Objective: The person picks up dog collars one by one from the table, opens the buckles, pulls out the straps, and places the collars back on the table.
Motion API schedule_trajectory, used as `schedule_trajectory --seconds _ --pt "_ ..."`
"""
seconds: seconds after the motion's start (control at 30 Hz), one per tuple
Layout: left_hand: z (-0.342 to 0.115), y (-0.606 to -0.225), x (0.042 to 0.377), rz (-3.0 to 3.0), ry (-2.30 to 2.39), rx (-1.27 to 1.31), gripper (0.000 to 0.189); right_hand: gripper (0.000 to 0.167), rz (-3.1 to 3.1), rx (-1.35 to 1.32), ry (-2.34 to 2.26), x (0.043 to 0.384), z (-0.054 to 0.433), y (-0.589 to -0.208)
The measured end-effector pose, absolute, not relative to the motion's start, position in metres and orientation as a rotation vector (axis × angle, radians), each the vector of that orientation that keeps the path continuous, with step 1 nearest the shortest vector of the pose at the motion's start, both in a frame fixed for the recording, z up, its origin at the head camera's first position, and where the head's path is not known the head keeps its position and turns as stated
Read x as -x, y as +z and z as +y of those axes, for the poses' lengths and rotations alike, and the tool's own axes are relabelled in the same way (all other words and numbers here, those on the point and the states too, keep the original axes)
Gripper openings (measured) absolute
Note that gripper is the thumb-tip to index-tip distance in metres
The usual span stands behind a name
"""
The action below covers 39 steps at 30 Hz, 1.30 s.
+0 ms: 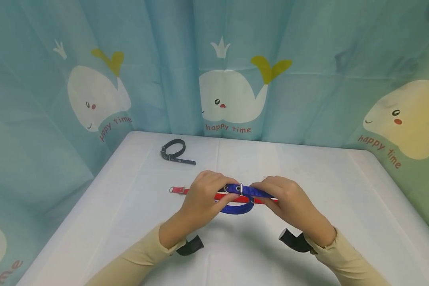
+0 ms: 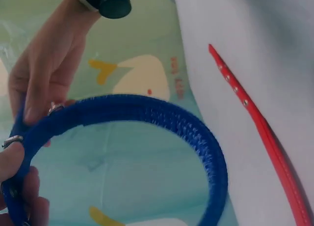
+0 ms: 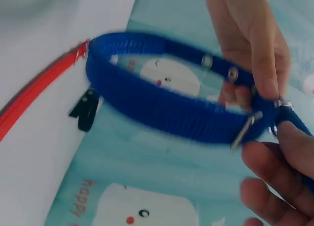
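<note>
A blue dog collar (image 1: pixel 259 192) with a silver buckle is held up above the white table, its strap closed into a loop that hangs below the fingers. My left hand (image 1: pixel 207 194) pinches it on the left of the buckle. On the buckle's right, my right hand (image 1: pixel 289 198) grips the strap between thumb and fingers. The right wrist view shows the loop of the blue collar (image 3: pixel 162 115), with metal eyelets in the strap. Beneath lies a red collar (image 1: pixel 178 190), stretched out flat and partly hidden by the hands; its punched end (image 2: pixel 240 91) appears in the left wrist view.
A black collar (image 1: pixel 184 161), curled into a loop with its end sticking out, lies at the back left of the white table (image 1: pixel 325 171). A blue curtain (image 1: pixel 175 79) with whale prints hangs behind the table. Black wrist mounts (image 1: pixel 294 241) jut from both sleeves.
</note>
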<state>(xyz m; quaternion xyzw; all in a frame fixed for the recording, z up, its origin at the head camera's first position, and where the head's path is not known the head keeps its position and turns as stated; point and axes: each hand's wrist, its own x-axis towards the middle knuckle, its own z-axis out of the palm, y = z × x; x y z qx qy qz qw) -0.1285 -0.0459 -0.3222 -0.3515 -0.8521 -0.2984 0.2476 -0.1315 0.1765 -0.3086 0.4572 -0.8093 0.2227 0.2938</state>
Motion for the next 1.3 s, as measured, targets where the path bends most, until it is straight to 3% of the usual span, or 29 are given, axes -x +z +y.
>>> schedule_trajectory --seconds 0.1,0.27,0.73,1.0,1.3 --pt "-0.0427 -0.322 0.1278 -2.325 -0.797 0.976 0.025 0.014 -2.147 -1.224 0.582 0.1315 0.174 -0.3103" --pt "-0.0426 -0.3224 0.127 -2.3 -0.817 0.906 0.027 0.033 -2.291 -1.107 0.594 0.1312 0.1748 -0.3113" --pt "-0.0437 -0.3238 0.1274 -2.149 -0.893 0.89 0.029 0.038 -2.383 -1.114 0.882 0.1369 0.176 -0.3137" --pt "-0.0472 -0.3225 0.1301 -2.298 -0.761 0.889 0.031 0.019 -2.254 -1.176 1.018 0.1398 0.1762 -0.314" --pt "-0.0494 -0.3195 0.1319 -2.276 -0.643 1.016 0.039 0.022 -2.268 -1.193 0.928 0.1361 0.1706 -0.3157"
